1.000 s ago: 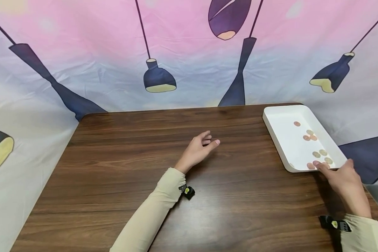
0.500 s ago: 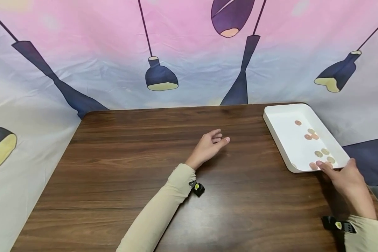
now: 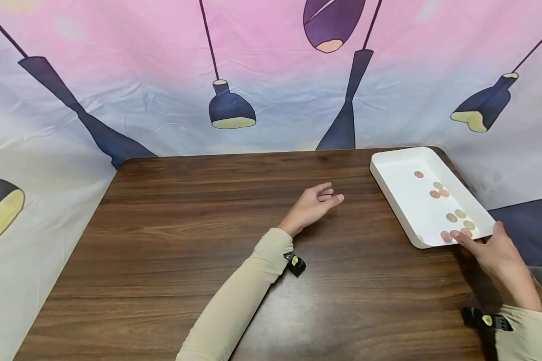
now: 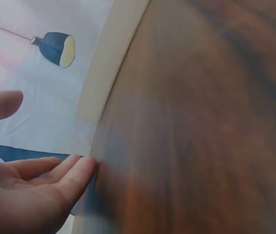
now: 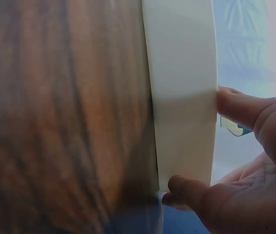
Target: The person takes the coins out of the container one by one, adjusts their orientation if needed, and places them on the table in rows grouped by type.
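Observation:
A shallow white tray (image 3: 395, 208) lies at the right end of the brown table, with several copper and pale gold coins (image 3: 451, 217) scattered in it. My right hand (image 3: 501, 253) grips its near right corner, the thumb over the rim. In the right wrist view the fingers (image 5: 189, 192) curl against the tray's outer wall (image 5: 184, 97). My left hand (image 3: 311, 205) hovers over the table left of the tray, holding nothing, its fingers loosely bent and thumb apart. The left wrist view shows those fingers (image 4: 74, 175) with the tray's side (image 4: 111, 63) beyond.
The dark wood-grain table (image 3: 162, 240) reaches back to a hanging cloth (image 3: 271, 100) printed with lamps. Its right edge runs close beside the tray and my right hand. Both wrists wear black straps with a small camera (image 3: 295, 264).
My left hand has moved rightward toward the tray. The tray has shifted slightly left at its far end, with my right hand still gripping its near corner.

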Demonstrator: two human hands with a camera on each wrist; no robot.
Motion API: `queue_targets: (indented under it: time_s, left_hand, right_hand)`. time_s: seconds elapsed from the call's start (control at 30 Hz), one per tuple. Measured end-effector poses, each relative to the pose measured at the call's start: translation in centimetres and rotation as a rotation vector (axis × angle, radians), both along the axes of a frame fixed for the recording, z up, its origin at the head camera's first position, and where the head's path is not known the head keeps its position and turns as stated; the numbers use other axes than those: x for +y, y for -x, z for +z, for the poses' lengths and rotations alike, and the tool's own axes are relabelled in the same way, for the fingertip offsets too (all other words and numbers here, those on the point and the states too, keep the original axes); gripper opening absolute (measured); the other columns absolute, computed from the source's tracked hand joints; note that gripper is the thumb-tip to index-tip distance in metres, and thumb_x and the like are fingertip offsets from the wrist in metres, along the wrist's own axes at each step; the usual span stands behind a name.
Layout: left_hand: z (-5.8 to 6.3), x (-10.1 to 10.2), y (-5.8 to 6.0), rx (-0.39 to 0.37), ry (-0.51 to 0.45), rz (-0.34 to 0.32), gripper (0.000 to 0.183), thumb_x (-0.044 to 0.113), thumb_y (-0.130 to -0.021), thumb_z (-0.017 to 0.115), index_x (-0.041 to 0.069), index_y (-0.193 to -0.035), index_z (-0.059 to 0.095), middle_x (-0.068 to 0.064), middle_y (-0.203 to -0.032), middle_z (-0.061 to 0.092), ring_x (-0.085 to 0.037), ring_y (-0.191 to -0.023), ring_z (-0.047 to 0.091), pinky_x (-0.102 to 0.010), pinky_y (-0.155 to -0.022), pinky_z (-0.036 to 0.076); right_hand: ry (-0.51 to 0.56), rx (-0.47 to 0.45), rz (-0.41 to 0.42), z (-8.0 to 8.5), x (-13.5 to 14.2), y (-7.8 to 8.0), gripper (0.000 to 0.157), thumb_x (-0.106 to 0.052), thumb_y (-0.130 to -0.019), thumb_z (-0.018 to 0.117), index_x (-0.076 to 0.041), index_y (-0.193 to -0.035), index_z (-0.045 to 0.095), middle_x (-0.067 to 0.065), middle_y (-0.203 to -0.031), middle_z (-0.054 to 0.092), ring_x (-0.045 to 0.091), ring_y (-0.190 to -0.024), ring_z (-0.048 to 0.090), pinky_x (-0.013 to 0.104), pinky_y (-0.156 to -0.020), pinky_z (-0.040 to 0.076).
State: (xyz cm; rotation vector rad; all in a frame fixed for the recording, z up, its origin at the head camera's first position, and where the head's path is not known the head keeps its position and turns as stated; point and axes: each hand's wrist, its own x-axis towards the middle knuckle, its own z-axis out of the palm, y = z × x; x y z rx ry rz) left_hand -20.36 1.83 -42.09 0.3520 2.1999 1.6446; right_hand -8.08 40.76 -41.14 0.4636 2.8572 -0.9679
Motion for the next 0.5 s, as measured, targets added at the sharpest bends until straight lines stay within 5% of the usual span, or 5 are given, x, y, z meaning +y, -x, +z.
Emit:
queue_targets:
  time_s: [0.23, 0.37, 0.47, 0.5]
  left_hand:
    - [-0.1, -0.3, 1.3, -0.046, -0.057, -0.030, 0.072, 0.036, -0.104, 0.070, 0.008, -0.163, 0.040, -0.010, -0.158, 0.052, -0.021, -0.142, 0.054, -0.033, -0.117, 0.052]
    - [-0.3, 0.0, 2.1, -0.051, -0.119, -0.008, 0.070, 0.031, -0.104, 0.070, 0.006, -0.163, 0.040, -0.012, -0.159, 0.051, -0.021, -0.143, 0.054, -0.030, -0.115, 0.052]
    - [-0.6, 0.6, 2.6, -0.048, -0.170, 0.001, 0.071, 0.028, -0.104, 0.071, 0.004, -0.163, 0.039, -0.014, -0.161, 0.049, -0.022, -0.145, 0.052, -0.028, -0.115, 0.052]
    - [-0.6, 0.8, 2.7, -0.043, -0.181, 0.006, 0.071, 0.027, -0.104, 0.071, 0.004, -0.163, 0.039, -0.014, -0.162, 0.047, -0.022, -0.146, 0.051, -0.028, -0.115, 0.052]
  right_hand:
    - [0.022, 0.014, 0.093, 0.0, 0.3, 0.6, 0.103, -0.044, -0.106, 0.060, 0.024, -0.155, 0.001, 0.057, -0.140, 0.027, 0.064, -0.125, 0.032, 0.072, -0.109, 0.030]
    - [0.053, 0.019, 0.130, -0.1, 0.3, 0.7, 0.101, -0.040, -0.107, 0.061, 0.021, -0.157, -0.001, 0.054, -0.146, 0.027, 0.061, -0.130, 0.030, 0.037, -0.119, 0.031]
    - [0.068, 0.015, 0.130, -0.3, 0.3, 0.4, 0.103, -0.039, -0.108, 0.061, 0.019, -0.159, -0.007, 0.052, -0.153, 0.020, 0.061, -0.139, 0.026, 0.032, -0.126, 0.025]
    - [0.064, 0.013, 0.127, -0.3, 0.3, 0.4, 0.104, -0.039, -0.108, 0.061, 0.018, -0.158, -0.011, 0.053, -0.155, 0.016, 0.061, -0.142, 0.024, 0.039, -0.129, 0.022]
